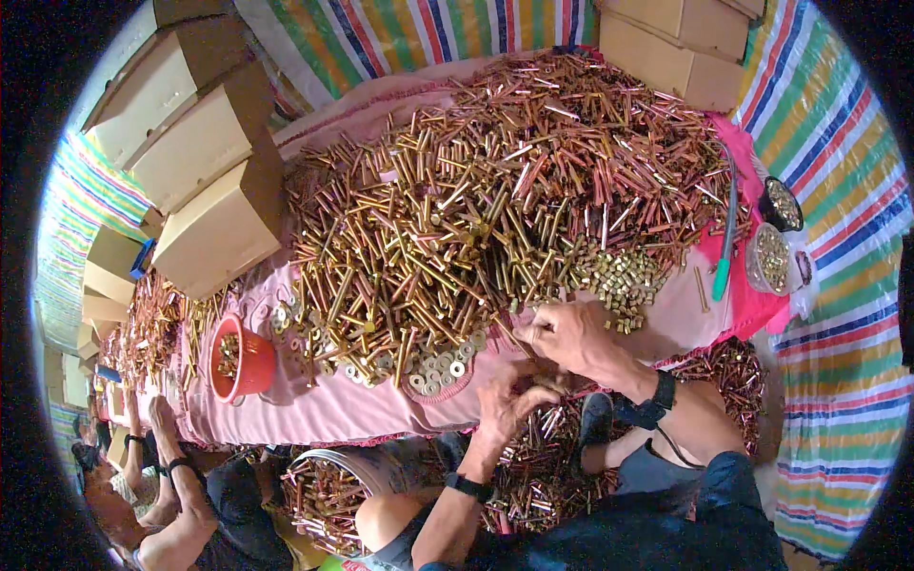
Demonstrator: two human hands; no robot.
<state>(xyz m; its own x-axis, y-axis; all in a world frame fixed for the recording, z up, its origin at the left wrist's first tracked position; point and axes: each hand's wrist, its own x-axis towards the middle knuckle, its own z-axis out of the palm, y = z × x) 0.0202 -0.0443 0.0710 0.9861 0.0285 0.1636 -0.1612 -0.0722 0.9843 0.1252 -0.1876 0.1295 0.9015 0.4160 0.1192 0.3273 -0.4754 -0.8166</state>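
Note:
A large heap of long brass-coloured bolts covers the pink cloth on the table. At the table's near edge, my right hand is closed, and a thin bolt sticks out from its fingertips toward the heap. My left hand is just below it, fingers curled together; what they hold, if anything, is hidden. Flat silver washers lie in a pile to the left of my hands. Small brass-coloured nuts lie in a pile beyond my right hand.
A red plastic basket stands left, near stacked cardboard boxes. At right are a green-handled tool and tubs of small parts. Below the table are more bolts and a full bucket. Another person works at far left.

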